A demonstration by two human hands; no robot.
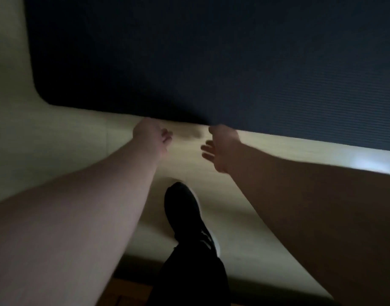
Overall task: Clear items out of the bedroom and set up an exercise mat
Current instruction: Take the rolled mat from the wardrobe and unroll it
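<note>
Reaching forward and down, both bare forearms are seen stretched towards the near edge of a large dark navy exercise mat [211, 58] with a fine ribbed texture. The mat is spread flat over a pale cream floor [63, 138], filling the upper part of the view, and its rounded near-left corner is visible at the left. A lighter patch of reflected light is seen on the floor at the far right, just below the mat's edge.

The left hand [151, 134] is placed at the mat's near edge, its fingers curled loosely inward; its knuckles appear to touch the edge, but whether the mat is actually gripped cannot be told, as the picture is dim and blurred. The right hand [220, 146] is held released, palm turned inward towards the other hand and fingers spread apart, with only its upper part meeting the mat's edge. Nothing is grasped in it.

Between and below the two arms, a black shoe [185, 213] with pale stripes on its side is planted on the cream floor, and a dark trouser leg [189, 277] is seen above it. A strip of brown wooden flooring [123, 292] is shown at the bottom edge, near the leg.
</note>
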